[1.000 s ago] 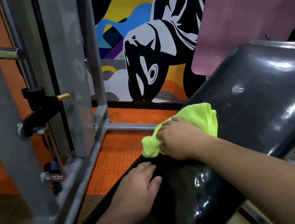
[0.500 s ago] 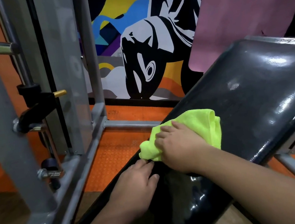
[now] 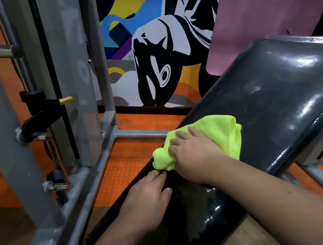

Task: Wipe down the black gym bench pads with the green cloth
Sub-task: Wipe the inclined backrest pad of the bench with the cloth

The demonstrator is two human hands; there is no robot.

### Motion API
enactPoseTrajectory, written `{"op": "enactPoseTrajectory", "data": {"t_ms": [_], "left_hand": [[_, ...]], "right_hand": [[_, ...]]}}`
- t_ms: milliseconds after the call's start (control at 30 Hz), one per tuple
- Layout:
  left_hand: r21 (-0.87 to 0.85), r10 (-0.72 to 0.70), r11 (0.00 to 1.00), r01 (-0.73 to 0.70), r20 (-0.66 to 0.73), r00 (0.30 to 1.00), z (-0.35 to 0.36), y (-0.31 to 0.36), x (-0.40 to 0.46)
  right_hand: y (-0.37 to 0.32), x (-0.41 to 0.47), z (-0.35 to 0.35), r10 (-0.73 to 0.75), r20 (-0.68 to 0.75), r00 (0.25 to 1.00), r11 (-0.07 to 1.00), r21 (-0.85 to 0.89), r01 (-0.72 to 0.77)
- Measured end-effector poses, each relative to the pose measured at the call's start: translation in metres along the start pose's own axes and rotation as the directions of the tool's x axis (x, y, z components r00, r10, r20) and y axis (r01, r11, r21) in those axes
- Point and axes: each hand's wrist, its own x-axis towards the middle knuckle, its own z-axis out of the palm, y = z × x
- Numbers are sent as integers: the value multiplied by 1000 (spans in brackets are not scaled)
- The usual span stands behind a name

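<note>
Here the grey rack frame (image 3: 79, 75) stands off beyond the left hand. The inclined back pad (image 3: 277, 95) rises ahead of the right hand; the seat pad (image 3: 207, 215) lies under both. The left hand (image 3: 147, 203) rests open and flat, likely bracing. The right hand (image 3: 194, 155) presses spread fingers onto the bunched green cloth (image 3: 224, 132), pinning it where the pads meet, presumably to scrub.

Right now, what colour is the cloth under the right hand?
Bright yellow-green, a neon lime. The cloth shows clearly in the head view, the only one.
</note>
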Motion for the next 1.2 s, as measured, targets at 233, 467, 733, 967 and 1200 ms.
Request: {"op": "enactPoseTrajectory", "data": {"t_ms": [233, 467, 733, 967, 1200], "left_hand": [[2, -5, 1000, 5, -3, 1000, 3, -1, 0], [10, -9, 1000, 9, 5, 1000, 3, -1, 1], [2, -6, 1000, 6, 9, 1000, 8, -4, 1], [7, 12, 1000, -12, 13, 1000, 11, -6, 2], [-21, 17, 1000, -16, 32, 999, 13, -12, 3]], "right_hand": [[2, -6, 0, 4, -24, 1000, 1000, 16, -4], [5, -17, -1, 8, -51, 999, 1000, 8, -8], [5, -29, 0, 6, -85, 996, 1000, 15, -5], [9, -39, 2, -40, -97, 994, 998, 50, 45], [9, -52, 17, -63, -152, 986, 998, 19, 67]]}}
